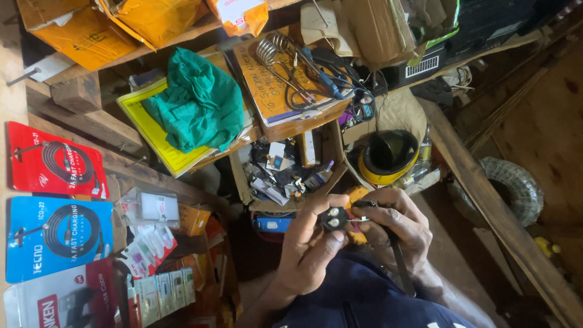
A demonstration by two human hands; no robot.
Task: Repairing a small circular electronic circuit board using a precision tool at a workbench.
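Observation:
My left hand (306, 249) grips a small black round part (334, 217) with two pale dots on its face, pinched between thumb and fingers. My right hand (398, 229) is closed around a thin dark tool (401, 261) whose tip touches the side of the black part. A yellow piece (357, 195) shows just behind the fingers. Both hands are over my lap, which is covered in dark blue cloth (364, 300).
An open cardboard box (288, 173) of small electronic parts sits just beyond the hands. Beside it stand a yellow-rimmed bowl (388, 157), a green cloth (197, 103) on yellow paper, and a box with a coiled heater and wires (297, 73). Packaged cables (57, 234) hang at left.

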